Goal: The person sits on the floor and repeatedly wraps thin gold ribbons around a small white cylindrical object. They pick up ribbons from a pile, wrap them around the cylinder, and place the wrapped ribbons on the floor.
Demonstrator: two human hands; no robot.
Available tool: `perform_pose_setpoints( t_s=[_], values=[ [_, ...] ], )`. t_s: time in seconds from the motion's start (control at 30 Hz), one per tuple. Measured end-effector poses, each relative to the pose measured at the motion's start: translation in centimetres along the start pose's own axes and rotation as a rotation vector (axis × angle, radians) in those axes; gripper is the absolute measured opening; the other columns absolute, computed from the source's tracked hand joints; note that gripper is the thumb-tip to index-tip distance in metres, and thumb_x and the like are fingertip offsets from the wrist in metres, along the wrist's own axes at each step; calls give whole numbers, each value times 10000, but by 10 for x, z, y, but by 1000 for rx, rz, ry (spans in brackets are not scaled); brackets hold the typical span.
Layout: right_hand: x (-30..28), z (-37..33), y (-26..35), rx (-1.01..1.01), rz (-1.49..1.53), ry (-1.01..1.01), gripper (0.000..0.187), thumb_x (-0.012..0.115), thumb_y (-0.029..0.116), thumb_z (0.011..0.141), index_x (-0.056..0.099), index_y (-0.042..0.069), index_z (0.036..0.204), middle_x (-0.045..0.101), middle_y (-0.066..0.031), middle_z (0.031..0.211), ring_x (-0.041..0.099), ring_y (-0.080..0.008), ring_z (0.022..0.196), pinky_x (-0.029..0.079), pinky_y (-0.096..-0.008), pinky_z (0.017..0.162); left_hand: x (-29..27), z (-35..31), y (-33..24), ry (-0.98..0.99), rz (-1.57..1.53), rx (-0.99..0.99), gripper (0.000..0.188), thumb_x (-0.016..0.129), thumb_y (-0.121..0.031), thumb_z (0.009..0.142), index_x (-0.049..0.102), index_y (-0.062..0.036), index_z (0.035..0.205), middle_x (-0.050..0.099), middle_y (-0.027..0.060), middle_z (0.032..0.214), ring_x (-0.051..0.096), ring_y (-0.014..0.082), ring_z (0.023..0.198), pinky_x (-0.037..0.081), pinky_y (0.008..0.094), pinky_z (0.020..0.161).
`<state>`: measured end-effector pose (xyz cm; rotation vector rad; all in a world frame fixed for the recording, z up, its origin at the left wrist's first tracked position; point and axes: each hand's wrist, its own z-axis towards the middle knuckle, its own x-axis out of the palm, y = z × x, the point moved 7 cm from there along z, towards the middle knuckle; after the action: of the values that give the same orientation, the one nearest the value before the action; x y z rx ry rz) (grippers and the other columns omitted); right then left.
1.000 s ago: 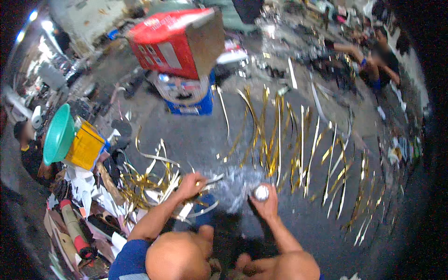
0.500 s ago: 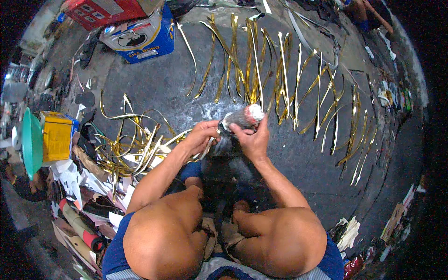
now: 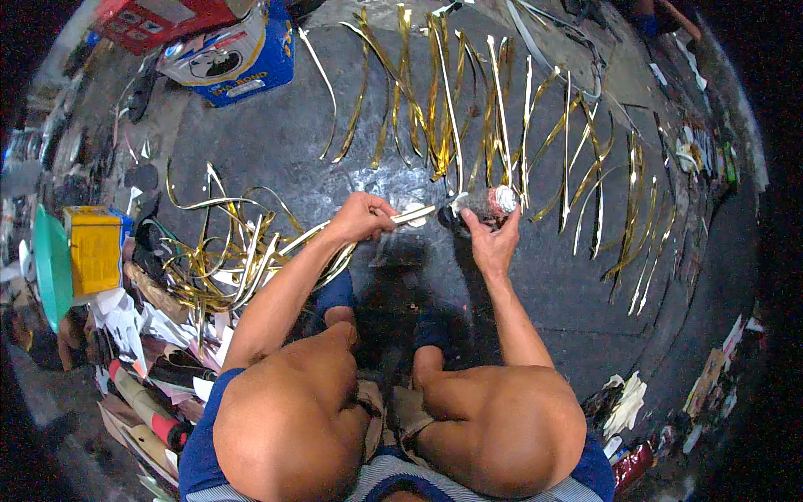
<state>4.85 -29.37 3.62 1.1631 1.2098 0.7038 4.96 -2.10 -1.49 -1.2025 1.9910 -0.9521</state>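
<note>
My left hand (image 3: 361, 220) pinches a narrow cream-and-gold strip (image 3: 416, 215), its free end pointing right. The strip's tail runs back under my forearm toward a tangled heap of gold strips (image 3: 242, 255) at the left. In my right hand (image 3: 493, 248) lies a small greyish bottle-like container (image 3: 477, 202) on its side. Its dark tip faces the strip's end, apart by a small gap, and its red-and-white end faces right. A round whitish patch shows on the dark floor beneath the strip. Beyond my hands, many gold strips (image 3: 439, 109) lie side by side in a fan.
Blue-and-white tin (image 3: 268, 58) with a red box (image 3: 159, 21) stands at far left. A yellow tin (image 3: 94, 251) and green round lid-like thing (image 3: 52, 268) stand left. Paper and material scraps (image 3: 125, 326) pile beside my left leg. More scraps (image 3: 626, 406) lie at right.
My hands have moved apart: the right one went right with the container, whose dark tip was by my left fingers. The strip's end now shows stretched out from my left hand.
</note>
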Motion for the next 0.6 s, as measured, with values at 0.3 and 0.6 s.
perform_pose_setpoints(
  t_s=[0.3,0.6],
  values=[
    [76,-22,20,-284,-278,314,655,880,199,741,510,29,1253,679,-184,1116,701,-319,957,564,-402,813,-4,43,45,-172,305,64,215,783,-193,742,778,-31,883,736,104,815,672,176,754,531,340,715],
    [78,-35,16,-484,-319,316,541,776,67,788,526,26,1266,672,-172,1139,682,-357,1001,539,-394,894,21,-15,-50,-325,249,796,602,834,-78,671,619,-42,1232,646,134,1157,646,307,1098,515,395,976]
  ],
)
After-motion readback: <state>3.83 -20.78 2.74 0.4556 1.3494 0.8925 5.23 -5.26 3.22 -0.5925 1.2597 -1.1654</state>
